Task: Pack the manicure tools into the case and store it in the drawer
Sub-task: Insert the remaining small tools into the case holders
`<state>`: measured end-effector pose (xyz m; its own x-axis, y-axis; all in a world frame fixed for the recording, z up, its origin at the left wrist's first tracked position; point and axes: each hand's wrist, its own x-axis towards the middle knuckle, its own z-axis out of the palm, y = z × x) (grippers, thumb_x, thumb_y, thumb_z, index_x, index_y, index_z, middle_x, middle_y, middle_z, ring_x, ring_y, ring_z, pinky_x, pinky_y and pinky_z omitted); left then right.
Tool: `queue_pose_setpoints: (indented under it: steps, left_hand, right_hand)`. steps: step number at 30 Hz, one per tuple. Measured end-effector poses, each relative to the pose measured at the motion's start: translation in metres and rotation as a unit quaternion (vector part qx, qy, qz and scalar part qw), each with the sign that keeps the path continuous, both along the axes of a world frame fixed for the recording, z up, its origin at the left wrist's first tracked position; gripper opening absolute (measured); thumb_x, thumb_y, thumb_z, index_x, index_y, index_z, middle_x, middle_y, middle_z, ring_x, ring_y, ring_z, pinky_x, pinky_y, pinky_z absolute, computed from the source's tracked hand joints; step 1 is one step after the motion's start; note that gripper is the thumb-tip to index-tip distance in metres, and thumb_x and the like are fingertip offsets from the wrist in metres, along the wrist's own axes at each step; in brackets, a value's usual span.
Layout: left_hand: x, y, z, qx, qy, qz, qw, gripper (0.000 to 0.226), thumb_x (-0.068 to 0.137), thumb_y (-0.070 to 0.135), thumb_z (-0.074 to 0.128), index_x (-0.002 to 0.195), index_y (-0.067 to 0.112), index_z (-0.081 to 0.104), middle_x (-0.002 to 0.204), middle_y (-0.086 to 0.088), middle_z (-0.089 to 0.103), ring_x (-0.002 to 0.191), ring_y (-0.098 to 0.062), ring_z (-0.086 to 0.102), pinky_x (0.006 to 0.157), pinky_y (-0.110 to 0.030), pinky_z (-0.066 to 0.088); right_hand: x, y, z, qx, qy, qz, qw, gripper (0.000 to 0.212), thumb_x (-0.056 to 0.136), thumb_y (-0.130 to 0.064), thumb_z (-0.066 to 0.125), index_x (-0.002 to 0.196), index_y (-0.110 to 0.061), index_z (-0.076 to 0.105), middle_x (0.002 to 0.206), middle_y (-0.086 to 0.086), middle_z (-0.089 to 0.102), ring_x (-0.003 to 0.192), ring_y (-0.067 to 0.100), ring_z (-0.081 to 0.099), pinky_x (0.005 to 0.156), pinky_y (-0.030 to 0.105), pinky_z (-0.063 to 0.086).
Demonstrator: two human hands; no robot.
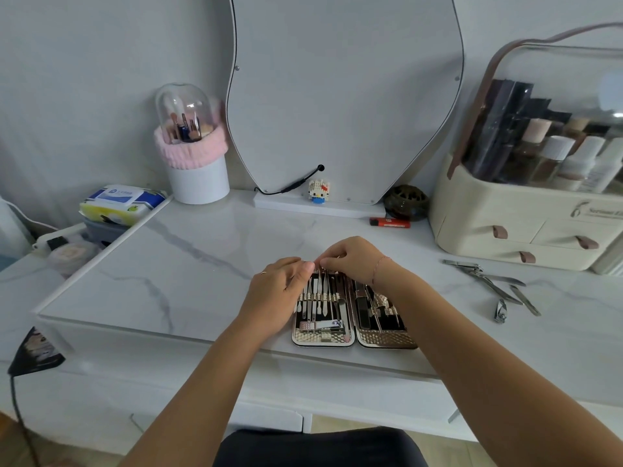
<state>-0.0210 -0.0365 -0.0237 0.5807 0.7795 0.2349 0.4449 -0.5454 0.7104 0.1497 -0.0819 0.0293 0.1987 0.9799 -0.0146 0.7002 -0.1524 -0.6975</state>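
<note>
A rose-gold manicure case (387, 338) lies open flat near the front edge of the marble table top (202, 264). Several slim steel tools sit under straps in its left half, with a nail clipper (325, 325) below them; the right half holds a few more. My left hand (274, 288) rests over the case's left side, thumb and fingertips meeting at the far rim. My right hand (354, 261) pinches the top of a thin tool at that same rim. Loose tools (488, 281) and a small clipper (500, 311) lie on the table to the right.
A beige cosmetics organiser (526, 227) with small drawers stands at back right. A curved mirror (344, 96), a brush holder (197, 176), a block figure (318, 190), a dark round jar (406, 202) and a red lighter (389, 222) line the back. Wet wipes (121, 203) sit left.
</note>
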Motion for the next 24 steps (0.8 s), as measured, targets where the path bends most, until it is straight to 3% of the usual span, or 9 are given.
queue_pose_setpoints:
  steps: [3, 10, 14, 16, 21, 24]
  left_hand:
    - [0.001, 0.0, 0.0, 0.0, -0.001, 0.001, 1.0, 0.064, 0.085, 0.073, 0.016, 0.101, 0.033, 0.063, 0.115, 0.012, 0.061, 0.111, -0.013, 0.053, 0.096, -0.042, 0.043]
    - [0.0, -0.001, 0.002, -0.003, 0.003, 0.0, 1.0, 0.06, 0.087, 0.07, 0.017, 0.1, 0.033, 0.063, 0.113, 0.012, 0.061, 0.109, -0.014, 0.054, 0.094, -0.043, 0.044]
    - [0.0, -0.001, 0.002, -0.004, 0.008, 0.001, 1.0, 0.065, 0.086, 0.072, 0.017, 0.109, 0.032, 0.062, 0.122, 0.009, 0.059, 0.116, -0.016, 0.051, 0.099, -0.043, 0.041]
    - [0.0, -0.003, 0.004, -0.005, 0.01, 0.005, 1.0, 0.063, 0.088, 0.068, 0.02, 0.116, 0.03, 0.062, 0.129, 0.008, 0.056, 0.122, -0.016, 0.048, 0.103, -0.041, 0.038]
    - [0.0, -0.009, 0.01, -0.005, 0.02, 0.013, 1.0, 0.062, 0.089, 0.061, 0.023, 0.124, 0.024, 0.058, 0.136, 0.006, 0.052, 0.128, -0.016, 0.043, 0.107, -0.036, 0.033]
    - [0.0, -0.011, 0.011, 0.009, 0.037, 0.011, 0.999, 0.066, 0.087, 0.061, 0.021, 0.117, 0.019, 0.062, 0.136, 0.006, 0.051, 0.128, -0.016, 0.043, 0.106, -0.033, 0.032]
  right_hand:
    - [0.001, -0.004, 0.001, -0.008, -0.007, 0.014, 1.0, 0.021, 0.088, -0.023, 0.06, 0.103, -0.016, 0.073, 0.088, -0.005, 0.064, 0.086, 0.008, 0.056, 0.078, 0.022, 0.04]
    - [0.001, -0.01, 0.007, -0.031, -0.069, 0.068, 0.995, 0.026, 0.092, -0.022, 0.053, 0.112, -0.017, 0.07, 0.081, -0.016, 0.056, 0.091, 0.013, 0.054, 0.076, 0.02, 0.04]
    - [0.001, -0.017, 0.007, -0.026, -0.084, 0.094, 0.992, 0.028, 0.094, -0.022, 0.05, 0.116, -0.018, 0.068, 0.1, 0.014, 0.063, 0.099, 0.033, 0.057, 0.09, 0.039, 0.045]
    - [0.001, -0.021, 0.005, -0.015, -0.075, 0.099, 0.992, 0.027, 0.094, -0.022, 0.05, 0.116, -0.019, 0.067, 0.102, 0.02, 0.062, 0.099, 0.036, 0.057, 0.092, 0.044, 0.045]
    - [0.016, -0.047, 0.003, 0.077, 0.051, -0.005, 0.996, 0.023, 0.093, -0.022, 0.052, 0.109, -0.025, 0.069, 0.108, -0.006, 0.064, 0.095, 0.006, 0.06, 0.09, 0.022, 0.045]
    - [0.048, -0.07, 0.003, 0.141, 0.044, -0.12, 0.982, 0.018, 0.088, -0.016, 0.06, 0.102, -0.017, 0.071, 0.099, -0.002, 0.071, 0.082, 0.0, 0.06, 0.081, 0.013, 0.045]
